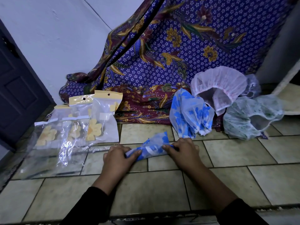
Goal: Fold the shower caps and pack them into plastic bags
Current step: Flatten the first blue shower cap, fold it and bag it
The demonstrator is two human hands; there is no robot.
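While the blue shower cap (150, 149) lies half-folded on the floor (162, 184) at lower centre, left hand (118, 157) and right hand (183, 151) each keep a curled grip on one end. It looks thin, light and slippery, so probably best pinched at the folded edges.

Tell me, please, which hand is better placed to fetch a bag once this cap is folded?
Probably left: the bags lie on its side, close to the left hand, while the right hand can hold the cap.

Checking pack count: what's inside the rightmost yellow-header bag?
Through the clear bag a folded yellow-flower cap shows, low in the bag. Its rear folds, and anything behind it, are covered.
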